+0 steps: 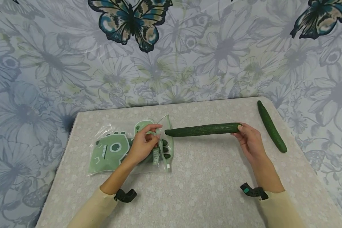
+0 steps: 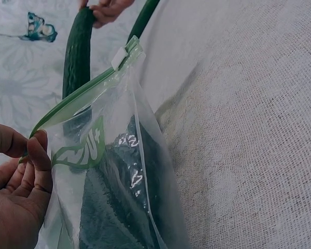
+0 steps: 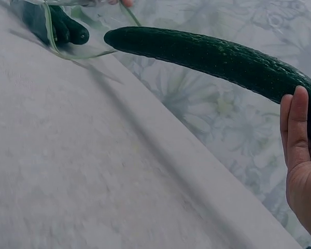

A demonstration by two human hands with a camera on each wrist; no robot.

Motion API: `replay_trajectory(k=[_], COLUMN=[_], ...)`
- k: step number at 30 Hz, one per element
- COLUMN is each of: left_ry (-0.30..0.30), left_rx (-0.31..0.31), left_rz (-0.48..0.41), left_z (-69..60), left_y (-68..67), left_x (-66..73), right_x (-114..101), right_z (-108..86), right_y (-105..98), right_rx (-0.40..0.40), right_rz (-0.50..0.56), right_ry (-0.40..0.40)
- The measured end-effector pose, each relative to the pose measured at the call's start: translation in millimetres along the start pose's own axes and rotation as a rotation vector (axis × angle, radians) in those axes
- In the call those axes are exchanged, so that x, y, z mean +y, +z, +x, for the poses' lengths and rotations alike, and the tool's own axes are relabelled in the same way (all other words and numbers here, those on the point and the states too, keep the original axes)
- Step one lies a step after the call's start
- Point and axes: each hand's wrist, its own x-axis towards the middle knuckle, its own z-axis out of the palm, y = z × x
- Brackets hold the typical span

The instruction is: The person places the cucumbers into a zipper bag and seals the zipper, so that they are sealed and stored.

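My right hand (image 1: 249,139) pinches a long dark green cucumber (image 1: 202,129) by its right end, holding it level above the table. The cucumber's far tip is at the mouth of a clear zip bag (image 1: 111,126) with a green cartoon monster print. With thumb and fingers, my left hand (image 1: 143,144) pinches the bag's upper rim; in the left wrist view the green zip edge (image 2: 72,104) and white slider (image 2: 118,58) show. Several cucumbers (image 3: 67,28) lie inside the bag, their ends near its opening. The bag's printed side partly hides them.
Another cucumber (image 1: 272,126) lies at the table's right edge. The table (image 1: 205,183) has a pale patterned cloth. Behind it hangs a flower-and-butterfly backdrop (image 1: 171,72). Each wrist wears a black camera band (image 1: 125,195).
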Motion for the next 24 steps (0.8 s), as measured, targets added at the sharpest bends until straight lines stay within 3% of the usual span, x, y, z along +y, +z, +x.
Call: replay_trajectory(k=[13,24], left_ry=[0.005,0.012], left_rx=[-0.003,-0.006], left_rz=[0.009,0.002], left_z=[0.3,0.9], left_y=[0.1,0.9], left_x=[0.1,0.7], right_x=[39.2,69.8], right_z=[33.0,49.5], right_y=[40.1,64.9], right_rx=[0.025,-0.040], right_rz=[-0.162,-0.224], right_ry=[0.102,0.191])
